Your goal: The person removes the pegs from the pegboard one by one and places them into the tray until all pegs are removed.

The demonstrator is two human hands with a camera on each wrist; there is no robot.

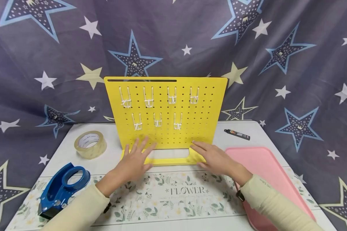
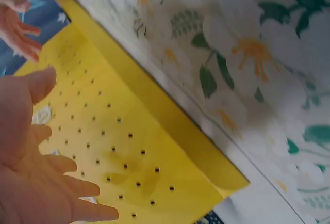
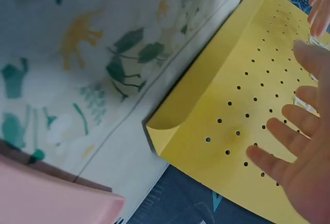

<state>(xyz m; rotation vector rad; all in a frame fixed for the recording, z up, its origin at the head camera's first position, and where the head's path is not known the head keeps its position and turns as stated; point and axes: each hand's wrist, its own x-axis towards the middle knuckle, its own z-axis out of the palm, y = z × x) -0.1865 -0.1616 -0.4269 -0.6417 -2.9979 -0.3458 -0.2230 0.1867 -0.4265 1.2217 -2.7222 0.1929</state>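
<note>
Yellow pegboard (image 1: 165, 109) stands on the desk (image 1: 111, 136); left hand (image 1: 133, 164) and right hand (image 1: 217, 159) near its base, fingers (image 3: 286, 136) outspread, released.

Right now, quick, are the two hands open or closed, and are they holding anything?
Left hand: open, holding nothing, in front of the yellow board.
Right hand: open, holding nothing, by the board's lower right.

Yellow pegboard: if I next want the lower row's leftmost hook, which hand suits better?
Likely the left hand: empty, in front of the left half of the yellow pegboard, below that white hook. The right hand, also empty, is farther across, by the pink tray.
</note>
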